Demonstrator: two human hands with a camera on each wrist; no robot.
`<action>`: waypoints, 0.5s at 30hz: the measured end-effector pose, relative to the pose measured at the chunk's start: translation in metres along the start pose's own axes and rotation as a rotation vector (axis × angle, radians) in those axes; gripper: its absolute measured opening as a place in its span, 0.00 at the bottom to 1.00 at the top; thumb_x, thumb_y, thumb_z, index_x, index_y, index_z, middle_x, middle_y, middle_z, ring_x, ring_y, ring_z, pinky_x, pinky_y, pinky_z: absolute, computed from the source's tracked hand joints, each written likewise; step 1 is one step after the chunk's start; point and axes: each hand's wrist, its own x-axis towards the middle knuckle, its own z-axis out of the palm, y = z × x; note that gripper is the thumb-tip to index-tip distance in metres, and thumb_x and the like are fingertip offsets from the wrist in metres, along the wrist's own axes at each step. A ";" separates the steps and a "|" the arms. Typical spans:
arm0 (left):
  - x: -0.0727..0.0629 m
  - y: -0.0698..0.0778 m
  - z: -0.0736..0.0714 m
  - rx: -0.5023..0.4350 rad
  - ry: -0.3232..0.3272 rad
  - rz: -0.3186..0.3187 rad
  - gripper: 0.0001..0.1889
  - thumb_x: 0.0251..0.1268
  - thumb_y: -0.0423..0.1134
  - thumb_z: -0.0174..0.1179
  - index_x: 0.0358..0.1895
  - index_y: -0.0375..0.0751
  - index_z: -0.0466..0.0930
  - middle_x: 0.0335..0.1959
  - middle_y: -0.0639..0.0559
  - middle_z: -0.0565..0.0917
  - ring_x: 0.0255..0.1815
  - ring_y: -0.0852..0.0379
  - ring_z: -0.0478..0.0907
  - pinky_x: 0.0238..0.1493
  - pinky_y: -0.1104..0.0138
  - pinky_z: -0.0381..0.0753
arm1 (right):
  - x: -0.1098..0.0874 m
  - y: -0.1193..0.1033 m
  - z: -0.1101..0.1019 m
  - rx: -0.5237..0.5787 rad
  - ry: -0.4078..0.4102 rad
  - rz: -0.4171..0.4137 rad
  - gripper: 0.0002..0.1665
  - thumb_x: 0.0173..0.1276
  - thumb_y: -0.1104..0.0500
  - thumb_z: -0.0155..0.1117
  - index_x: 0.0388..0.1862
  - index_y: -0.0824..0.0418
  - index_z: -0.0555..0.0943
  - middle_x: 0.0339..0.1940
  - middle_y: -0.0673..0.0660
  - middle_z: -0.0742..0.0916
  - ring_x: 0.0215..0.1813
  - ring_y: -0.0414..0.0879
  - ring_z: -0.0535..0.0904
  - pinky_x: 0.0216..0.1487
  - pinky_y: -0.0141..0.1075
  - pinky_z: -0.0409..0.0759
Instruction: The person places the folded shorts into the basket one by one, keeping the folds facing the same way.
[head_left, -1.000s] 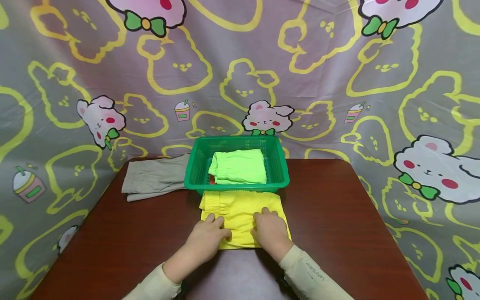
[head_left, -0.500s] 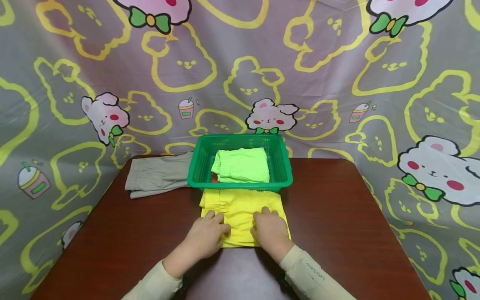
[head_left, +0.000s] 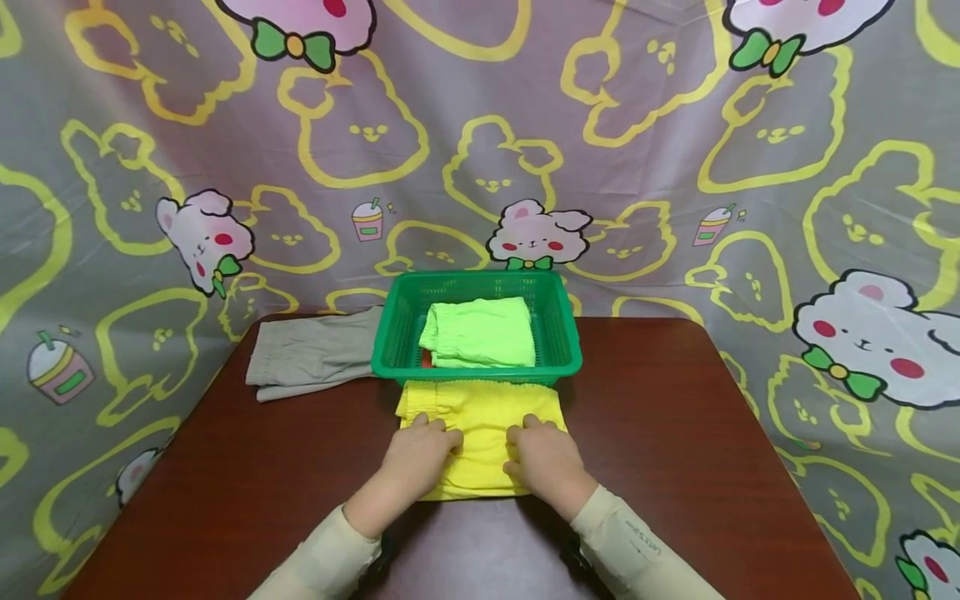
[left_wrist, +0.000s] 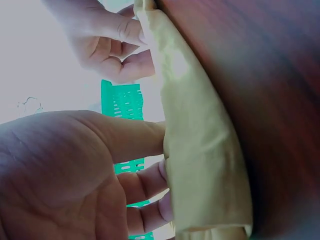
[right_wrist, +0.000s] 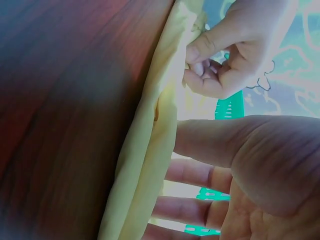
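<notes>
Folded yellow pants [head_left: 487,417] with an elastic waistband at the left lie on the table in front of the green basket. My left hand [head_left: 420,457] rests its fingertips on their left part; in the left wrist view its thumb and fingers [left_wrist: 145,182] touch the cloth, spread apart. On the right part lies my right hand [head_left: 551,460], its fingers [right_wrist: 187,205] fairly straight against the fabric in the right wrist view. The pants' near edge shows stacked folded layers [right_wrist: 145,145]. Part of the yellow cloth is hidden under both hands.
The green basket [head_left: 477,372] stands at the table's back, with folded bright green pants [head_left: 483,333] and a bit of something red [head_left: 427,358] inside. Grey pants [head_left: 311,354] lie left of it. A patterned curtain [head_left: 637,167] hangs behind the brown table [head_left: 660,467].
My left hand has slid a little forward on the yellow pants, and my right hand has shifted slightly to the right. The basket and other clothes stay put.
</notes>
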 end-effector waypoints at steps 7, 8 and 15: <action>-0.003 0.000 0.000 0.002 0.008 -0.020 0.05 0.65 0.38 0.68 0.34 0.56 0.84 0.31 0.54 0.80 0.33 0.51 0.72 0.21 0.59 0.74 | 0.000 -0.006 0.001 -0.015 0.003 0.002 0.20 0.56 0.50 0.80 0.24 0.52 0.75 0.28 0.52 0.74 0.28 0.52 0.73 0.24 0.42 0.73; -0.003 0.000 0.000 0.002 0.009 -0.018 0.05 0.66 0.38 0.67 0.34 0.56 0.84 0.31 0.54 0.80 0.33 0.51 0.72 0.21 0.59 0.75 | -0.001 -0.006 0.000 -0.022 0.004 0.002 0.20 0.56 0.50 0.80 0.25 0.52 0.75 0.28 0.52 0.74 0.28 0.52 0.73 0.24 0.42 0.73; 0.001 0.001 -0.002 -0.040 -0.013 -0.024 0.04 0.67 0.38 0.65 0.35 0.52 0.82 0.31 0.51 0.78 0.33 0.48 0.74 0.21 0.58 0.75 | -0.003 0.002 -0.001 -0.040 0.013 -0.012 0.19 0.56 0.48 0.80 0.26 0.53 0.76 0.28 0.52 0.74 0.28 0.51 0.73 0.23 0.41 0.74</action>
